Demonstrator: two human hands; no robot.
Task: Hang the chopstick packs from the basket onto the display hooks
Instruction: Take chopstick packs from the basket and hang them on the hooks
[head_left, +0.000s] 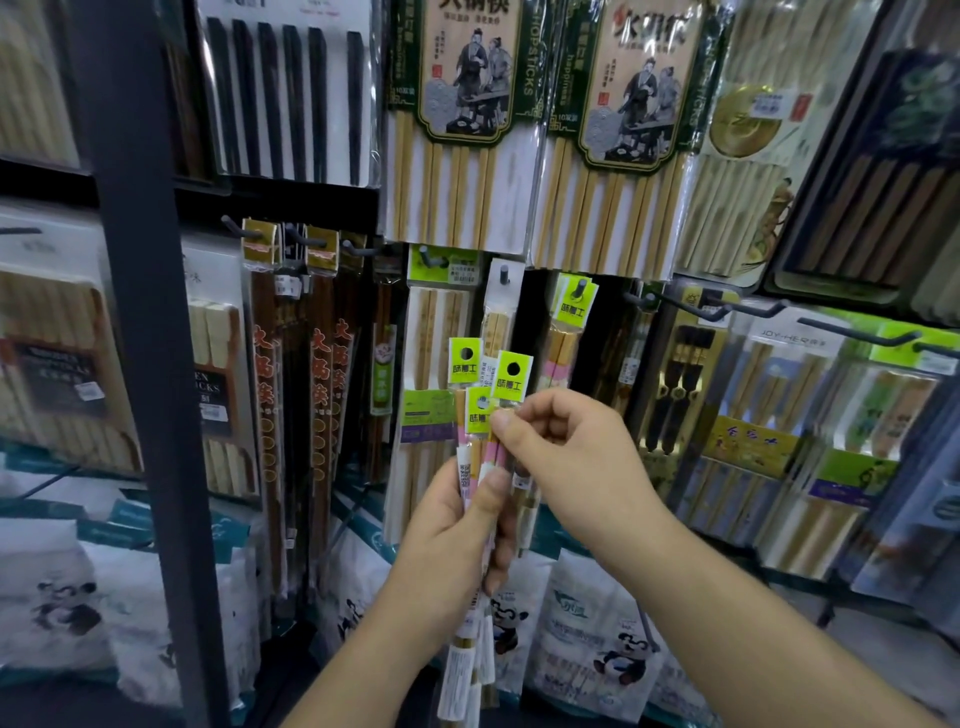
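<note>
Three chopstick packs stand upright, gripped in the left hand. The right hand pinches one pack's top, with the matching display hook above it, slightly right.

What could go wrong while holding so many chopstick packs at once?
1. The left hand grips several chopstick packs in a fan; pulling one out could drag others loose.
2. The right hand pinches one just under its green tag, which might bend or tear.
3. The tag's small hole could miss the hook.
</note>
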